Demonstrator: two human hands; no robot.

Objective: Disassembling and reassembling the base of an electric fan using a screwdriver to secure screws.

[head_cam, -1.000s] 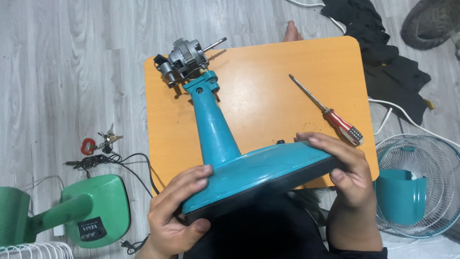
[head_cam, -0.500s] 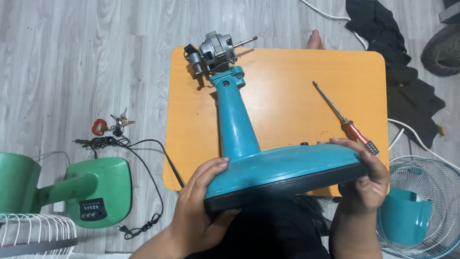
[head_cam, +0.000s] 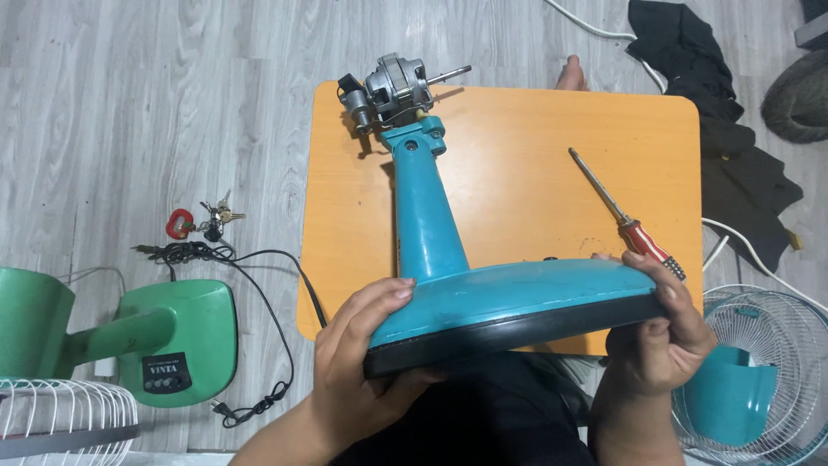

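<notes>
Left hand (head_cam: 366, 358) and right hand (head_cam: 660, 332) clasp the teal fan base (head_cam: 517, 302), lower centre. Keep both grips level; the bare motor (head_cam: 392, 91) rests on the orange table (head_cam: 517, 155).

I see both hands taken up by the teal fan stand (head_cam: 431, 224), whose wide base blocks the near edge of the orange desk (head_cam: 517, 173): my left hand (head_cam: 362, 362) grips it on one side, my right hand (head_cam: 660, 336) on the other. The stand's neck and the bare motor (head_cam: 392, 86) cut across the desk's left part. Right of the stand the desk is open, apart from a red-handled screwdriver (head_cam: 625, 216) lying aslant near my right hand. Left of the stand, on the floor, a black cord (head_cam: 259, 259), keys (head_cam: 211, 220) and a green fan (head_cam: 147, 336) crowd the way.
</notes>
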